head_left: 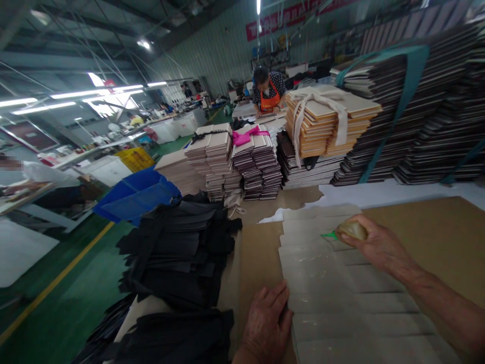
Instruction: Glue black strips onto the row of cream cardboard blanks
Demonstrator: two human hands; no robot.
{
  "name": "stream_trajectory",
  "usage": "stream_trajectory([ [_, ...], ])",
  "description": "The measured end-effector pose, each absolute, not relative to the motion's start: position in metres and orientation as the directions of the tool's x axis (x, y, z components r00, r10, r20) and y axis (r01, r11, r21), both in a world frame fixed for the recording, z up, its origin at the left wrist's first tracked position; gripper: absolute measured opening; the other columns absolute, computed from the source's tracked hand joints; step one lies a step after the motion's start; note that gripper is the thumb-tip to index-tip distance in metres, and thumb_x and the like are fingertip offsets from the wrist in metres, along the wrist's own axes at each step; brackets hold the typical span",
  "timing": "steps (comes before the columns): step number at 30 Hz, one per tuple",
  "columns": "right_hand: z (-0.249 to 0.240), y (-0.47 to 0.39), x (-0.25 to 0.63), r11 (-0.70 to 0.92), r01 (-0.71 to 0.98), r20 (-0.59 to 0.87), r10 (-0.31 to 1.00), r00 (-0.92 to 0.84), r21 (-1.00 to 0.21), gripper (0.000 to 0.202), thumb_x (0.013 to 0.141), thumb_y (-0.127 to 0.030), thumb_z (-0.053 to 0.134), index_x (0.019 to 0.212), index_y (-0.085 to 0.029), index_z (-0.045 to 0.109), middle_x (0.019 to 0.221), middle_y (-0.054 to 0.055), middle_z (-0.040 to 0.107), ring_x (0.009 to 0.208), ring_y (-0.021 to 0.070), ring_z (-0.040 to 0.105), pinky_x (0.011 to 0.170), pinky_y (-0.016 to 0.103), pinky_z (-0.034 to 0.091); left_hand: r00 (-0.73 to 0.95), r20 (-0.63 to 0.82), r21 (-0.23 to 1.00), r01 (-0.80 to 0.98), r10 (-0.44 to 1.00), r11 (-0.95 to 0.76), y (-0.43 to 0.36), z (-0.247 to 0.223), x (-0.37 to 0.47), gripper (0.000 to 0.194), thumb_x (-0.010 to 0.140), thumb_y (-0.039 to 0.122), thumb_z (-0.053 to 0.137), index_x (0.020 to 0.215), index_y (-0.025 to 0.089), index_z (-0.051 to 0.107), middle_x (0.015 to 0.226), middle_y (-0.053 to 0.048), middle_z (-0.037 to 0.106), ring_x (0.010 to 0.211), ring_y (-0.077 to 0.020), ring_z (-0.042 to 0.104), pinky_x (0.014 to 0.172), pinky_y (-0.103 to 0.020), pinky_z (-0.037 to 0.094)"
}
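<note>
A row of pale grey boards lies overlapped like fallen cards down the lower middle of the frame, on a brown sheet covering the desk. The right hand hovers over the far end of the row, fingers closed around a small rounded yellowish tool with a green tip touching a board. The left hand rests flat at the bottom centre, fingers spread and lying against the near edge of the boards, gripping nothing. Just left of them sit heaps of black pieces. Beyond, tied stacks of boards fill the upper right, a blue bin stands at left, and a person in an orange apron works at the top centre
</note>
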State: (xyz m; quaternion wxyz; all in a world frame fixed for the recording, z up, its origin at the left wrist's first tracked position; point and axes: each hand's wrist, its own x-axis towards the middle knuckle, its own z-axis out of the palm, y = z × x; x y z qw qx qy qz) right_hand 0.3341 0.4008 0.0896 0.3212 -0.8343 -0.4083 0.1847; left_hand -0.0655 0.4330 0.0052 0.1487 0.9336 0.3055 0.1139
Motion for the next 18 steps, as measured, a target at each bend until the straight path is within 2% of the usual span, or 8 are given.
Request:
stream_trajectory([
  [5, 0.092, 0.407, 0.328, -0.465, 0.565, -0.055, 0.802, 0.595, -0.682, 0.054, 0.075, -0.079, 0.067, 0.098, -0.031, 0.074, 0.086, 0.007, 0.079, 0.082, 0.0339, 0.074, 0.075, 0.044, 0.052, 0.780, 0.098, 0.400, 0.538, 0.619, -0.742, 0.432, 0.000, -0.068, 0.055, 0.109, 0.021, 0.070, 0.164, 0.025, 0.069, 0.169, -0.011, 0.073, 0.146, -0.0352, 0.078, 0.126, -0.069, 0.065],
  [11, 0.087, 0.419, 0.314, -0.401, 0.594, -0.024, 0.841, 0.540, -0.698, 0.047, 0.078, -0.075, 0.069, 0.097, -0.033, 0.074, 0.084, 0.004, 0.079, 0.081, 0.0325, 0.073, 0.073, 0.043, 0.051, 0.761, 0.137, 0.448, 0.524, 0.634, -0.725, 0.429, -0.004, -0.069, 0.050, 0.114, 0.030, 0.068, 0.164, 0.026, 0.069, 0.168, -0.011, 0.074, 0.146, -0.0350, 0.078, 0.127, -0.070, 0.064],
  [14, 0.088, 0.425, 0.304, -0.398, 0.596, -0.022, 0.843, 0.537, -0.697, 0.046, 0.078, -0.076, 0.069, 0.096, -0.033, 0.073, 0.080, 0.004, 0.077, 0.077, 0.0331, 0.072, 0.070, 0.044, 0.050, 0.762, 0.112, 0.470, 0.524, 0.638, -0.710, 0.428, -0.004, -0.068, 0.048, 0.117, 0.034, 0.066, 0.164, 0.026, 0.069, 0.169, -0.011, 0.074, 0.147, -0.0343, 0.077, 0.129, -0.070, 0.062],
  [18, 0.089, 0.431, 0.290, -0.368, 0.604, -0.020, 0.864, 0.503, -0.707, 0.046, 0.079, -0.074, 0.069, 0.100, -0.033, 0.075, 0.088, 0.004, 0.081, 0.084, 0.0326, 0.075, 0.076, 0.043, 0.052, 0.759, 0.087, 0.478, 0.537, 0.646, -0.695, 0.428, -0.002, -0.068, 0.048, 0.119, 0.040, 0.064, 0.164, 0.026, 0.069, 0.170, -0.011, 0.073, 0.149, -0.0347, 0.076, 0.130, -0.072, 0.061],
])
